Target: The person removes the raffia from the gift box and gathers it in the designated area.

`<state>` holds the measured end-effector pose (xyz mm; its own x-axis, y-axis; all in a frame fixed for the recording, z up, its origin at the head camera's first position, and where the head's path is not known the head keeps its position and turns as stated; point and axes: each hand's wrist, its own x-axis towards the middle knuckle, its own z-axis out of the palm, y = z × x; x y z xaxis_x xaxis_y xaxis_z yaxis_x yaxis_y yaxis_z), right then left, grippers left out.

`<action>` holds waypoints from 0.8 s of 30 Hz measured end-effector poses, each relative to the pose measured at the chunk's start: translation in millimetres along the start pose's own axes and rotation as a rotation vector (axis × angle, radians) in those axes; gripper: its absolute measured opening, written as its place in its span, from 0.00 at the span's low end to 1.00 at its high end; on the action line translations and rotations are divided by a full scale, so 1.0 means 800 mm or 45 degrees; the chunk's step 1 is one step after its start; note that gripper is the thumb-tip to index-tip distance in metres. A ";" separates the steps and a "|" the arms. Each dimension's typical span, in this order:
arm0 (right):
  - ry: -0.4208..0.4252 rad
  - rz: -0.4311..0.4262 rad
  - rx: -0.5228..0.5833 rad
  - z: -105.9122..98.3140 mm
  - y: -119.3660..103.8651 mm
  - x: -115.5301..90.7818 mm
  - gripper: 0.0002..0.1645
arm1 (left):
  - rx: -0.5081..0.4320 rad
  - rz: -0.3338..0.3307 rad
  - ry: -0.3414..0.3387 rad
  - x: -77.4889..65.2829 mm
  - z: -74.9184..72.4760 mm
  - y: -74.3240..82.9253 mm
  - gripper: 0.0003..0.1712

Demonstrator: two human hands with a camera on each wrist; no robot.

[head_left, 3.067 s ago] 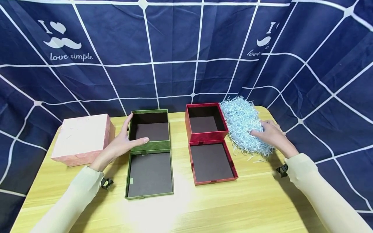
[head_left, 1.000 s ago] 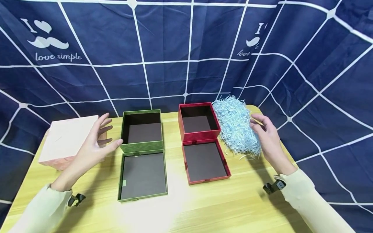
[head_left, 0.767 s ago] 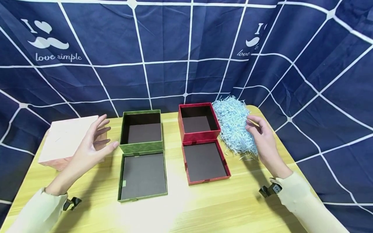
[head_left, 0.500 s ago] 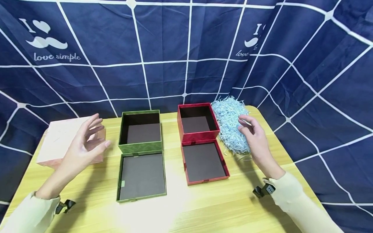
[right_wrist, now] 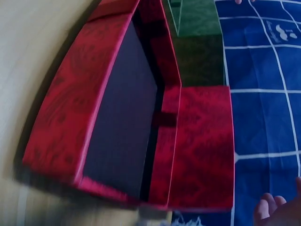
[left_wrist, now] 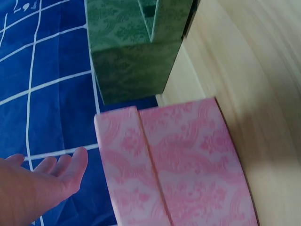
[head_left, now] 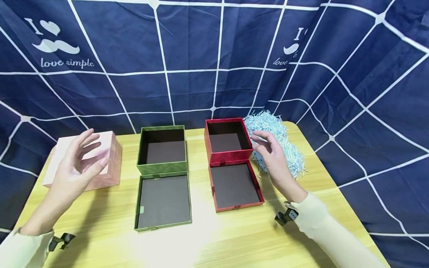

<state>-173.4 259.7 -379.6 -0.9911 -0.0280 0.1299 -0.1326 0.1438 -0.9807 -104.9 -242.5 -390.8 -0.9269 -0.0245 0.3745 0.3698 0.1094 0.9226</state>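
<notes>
My left hand hovers in front of the pink patterned box, its fingers spread and loosely bent with nothing between them. In the left wrist view that hand shows beside the box, whose lid is on. My right hand is over the light blue shredded paper, fingertips overlapping the right rim of the red box; it holds nothing. The red box stands open, its lid folded toward me. Between the pink and red boxes stands the open green box, with its lid also laid forward.
Everything stands on a light wooden table. A dark blue curtain with white lines hangs behind and at the sides. Both open boxes have dark interiors and lie near the table's back edge.
My left hand has moved left from the green box to the pink one. My right hand has left the right side of the shredded paper and shifted left to the red box's edge.
</notes>
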 end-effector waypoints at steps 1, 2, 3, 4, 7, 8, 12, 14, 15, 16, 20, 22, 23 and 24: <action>-0.011 -0.008 0.012 0.004 0.000 0.001 0.24 | -0.010 -0.001 0.015 0.000 -0.003 0.000 0.48; -0.022 -0.013 0.017 0.008 0.000 0.002 0.24 | -0.007 0.002 0.028 0.000 -0.006 0.000 0.47; -0.032 -0.018 0.030 0.012 0.000 0.002 0.24 | -0.005 0.003 0.040 0.000 -0.009 0.000 0.47; -0.043 -0.024 0.039 0.016 0.000 0.003 0.25 | 0.001 0.004 0.056 0.000 -0.012 0.000 0.46; -0.080 -0.032 0.089 0.030 0.001 0.004 0.26 | 0.002 0.002 0.087 -0.003 -0.020 0.000 0.46; -0.092 -0.033 0.099 0.034 0.001 0.004 0.27 | -0.006 -0.002 0.094 -0.004 -0.022 0.000 0.45; -0.147 -0.041 0.086 0.052 0.002 0.005 0.27 | -0.071 -0.017 0.138 -0.011 -0.033 -0.002 0.45; -0.170 -0.041 0.065 0.060 0.002 0.005 0.27 | -0.061 -0.020 0.176 -0.014 -0.039 -0.004 0.45; -0.178 -0.043 0.064 0.064 0.002 0.006 0.27 | -0.041 -0.028 0.198 -0.015 -0.042 -0.005 0.45; -0.186 -0.040 0.072 0.068 0.002 0.006 0.27 | -0.033 -0.035 0.219 -0.016 -0.046 -0.006 0.44; -0.199 -0.023 0.147 0.087 -0.003 0.005 0.27 | 0.084 -0.084 0.321 -0.019 -0.057 -0.009 0.43; -0.206 -0.010 0.185 0.097 -0.007 0.005 0.27 | 0.095 -0.096 0.385 -0.020 -0.063 -0.010 0.42; -0.212 -0.003 0.198 0.103 -0.009 0.005 0.27 | 0.095 -0.101 0.423 -0.021 -0.066 -0.010 0.41; -0.221 0.006 0.213 0.108 -0.011 0.005 0.27 | 0.074 -0.104 0.463 -0.022 -0.068 -0.011 0.40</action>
<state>-175.4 172.6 -383.3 -0.9735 -0.1991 0.1126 -0.1105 -0.0213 -0.9936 -88.5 -297.4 -400.5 -0.8663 -0.3852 0.3181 0.2821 0.1484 0.9478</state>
